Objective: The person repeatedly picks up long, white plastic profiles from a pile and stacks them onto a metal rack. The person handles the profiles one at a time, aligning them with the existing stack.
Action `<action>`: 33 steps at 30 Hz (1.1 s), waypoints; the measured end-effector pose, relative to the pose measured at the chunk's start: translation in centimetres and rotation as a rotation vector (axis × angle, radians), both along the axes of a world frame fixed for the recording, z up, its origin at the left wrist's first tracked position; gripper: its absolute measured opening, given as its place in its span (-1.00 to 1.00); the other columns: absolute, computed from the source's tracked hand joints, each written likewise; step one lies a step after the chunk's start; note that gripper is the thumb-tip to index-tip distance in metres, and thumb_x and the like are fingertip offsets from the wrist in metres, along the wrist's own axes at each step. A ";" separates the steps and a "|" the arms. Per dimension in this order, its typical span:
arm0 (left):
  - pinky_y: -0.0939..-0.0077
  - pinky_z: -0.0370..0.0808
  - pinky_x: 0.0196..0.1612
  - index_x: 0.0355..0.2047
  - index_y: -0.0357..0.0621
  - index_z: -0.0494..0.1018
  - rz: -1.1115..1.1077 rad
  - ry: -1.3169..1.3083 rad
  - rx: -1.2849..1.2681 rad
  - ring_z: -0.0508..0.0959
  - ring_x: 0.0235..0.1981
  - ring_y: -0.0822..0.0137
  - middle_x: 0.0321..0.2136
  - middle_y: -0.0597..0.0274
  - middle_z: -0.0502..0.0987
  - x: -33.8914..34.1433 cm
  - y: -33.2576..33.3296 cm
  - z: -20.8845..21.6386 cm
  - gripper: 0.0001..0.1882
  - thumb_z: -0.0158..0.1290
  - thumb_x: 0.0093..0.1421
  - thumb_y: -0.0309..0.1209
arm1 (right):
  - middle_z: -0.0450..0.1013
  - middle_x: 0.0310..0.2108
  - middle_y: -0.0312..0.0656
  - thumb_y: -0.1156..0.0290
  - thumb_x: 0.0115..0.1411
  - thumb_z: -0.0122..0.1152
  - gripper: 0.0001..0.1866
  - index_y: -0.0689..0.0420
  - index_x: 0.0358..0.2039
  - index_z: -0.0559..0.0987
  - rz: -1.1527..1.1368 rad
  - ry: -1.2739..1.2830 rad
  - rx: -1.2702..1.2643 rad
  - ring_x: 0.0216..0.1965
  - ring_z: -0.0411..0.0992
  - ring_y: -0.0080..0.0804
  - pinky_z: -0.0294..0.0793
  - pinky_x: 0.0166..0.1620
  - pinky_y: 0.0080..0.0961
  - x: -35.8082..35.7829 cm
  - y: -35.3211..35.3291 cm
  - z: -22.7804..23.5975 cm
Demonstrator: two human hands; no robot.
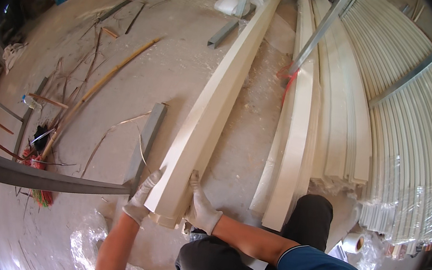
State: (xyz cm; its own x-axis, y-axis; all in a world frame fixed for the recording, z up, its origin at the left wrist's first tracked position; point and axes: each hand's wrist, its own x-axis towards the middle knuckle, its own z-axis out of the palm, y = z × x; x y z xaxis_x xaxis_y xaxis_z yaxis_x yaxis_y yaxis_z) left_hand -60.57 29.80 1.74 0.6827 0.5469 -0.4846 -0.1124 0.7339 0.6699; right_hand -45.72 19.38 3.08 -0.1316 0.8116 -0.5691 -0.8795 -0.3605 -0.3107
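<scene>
Clamps the near end of a long cream panel stack (213, 113) between gloved left hand (141, 201) and gloved right hand (202, 209), lower centre of frame.

Wkshp/whse: concrete flr (180, 76), stacked lt-colored strips (410, 137).

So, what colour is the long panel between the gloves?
The panel is creamy-white, clearest in the head view.
</scene>
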 end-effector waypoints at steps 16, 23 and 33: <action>0.17 0.42 0.21 0.22 -0.18 0.30 -0.024 0.093 -0.102 0.46 0.12 0.11 0.10 0.03 0.44 7.4 -5.5 20.1 -0.16 0.13 0.14 0.19 | 0.38 0.11 -0.27 -0.03 0.28 0.15 -0.35 0.09 0.22 0.28 0.155 -0.035 0.164 0.16 0.36 -0.47 0.48 0.14 -0.28 8.5 -6.2 16.4; 0.25 0.51 0.11 0.18 -0.17 0.35 0.004 0.115 -0.107 0.53 0.03 0.17 0.04 0.07 0.50 10.6 -8.4 26.4 -0.21 0.19 0.12 0.14 | 0.48 0.02 -0.27 0.03 0.21 0.31 -0.39 0.13 0.13 0.40 0.036 -0.006 0.101 0.03 0.45 -0.49 0.48 0.03 -0.42 11.4 -9.3 23.6; 0.32 0.43 0.17 0.29 -0.02 0.26 -0.021 0.040 -0.128 0.46 0.12 0.29 0.13 0.22 0.45 14.5 -9.1 37.1 -0.19 0.14 0.16 0.15 | 0.48 -0.01 -0.33 0.12 0.23 0.30 -0.46 0.04 0.14 0.38 -0.125 -0.038 -0.052 0.03 0.44 -0.51 0.46 0.05 -0.42 13.7 -10.1 36.0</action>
